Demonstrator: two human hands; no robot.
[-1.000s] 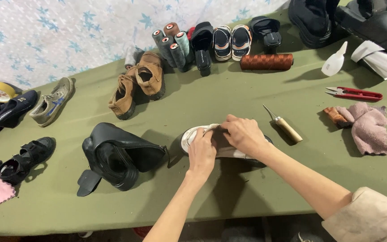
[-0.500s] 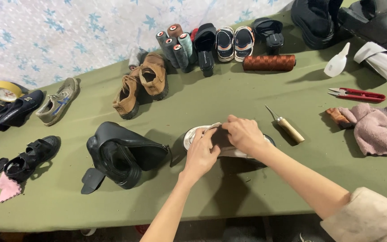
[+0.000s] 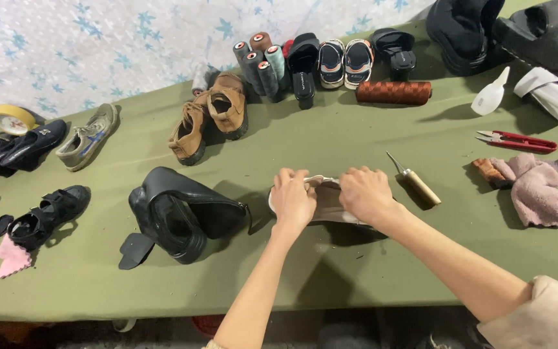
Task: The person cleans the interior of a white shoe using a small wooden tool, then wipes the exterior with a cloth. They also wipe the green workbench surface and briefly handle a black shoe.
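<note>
Shoe repair workshop: green-covered bench point(image 3: 356, 271) strewn with worn shoes point(image 3: 209, 116), thread spools point(image 3: 259, 61), awl point(image 3: 414, 181), snips point(image 3: 516, 140), tape roll point(image 3: 11, 119).

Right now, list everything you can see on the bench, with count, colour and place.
shoe: 1, white and grey, centre, under both hands
awl: 1, wooden handle, right of shoe
boot: 1, black, left of shoe
brown shoes: 2, brown, behind boot
thread cones: about 5, grey and green, back centre
sandals: 2, white and dark, back
brown spool: 1, on its side, back right
snips: 1, red, right
cloth: 1, pink, right edge
tape: 1, yellow, far left
table: 1, green cover
left hand: on shoe
right hand: on shoe
</note>
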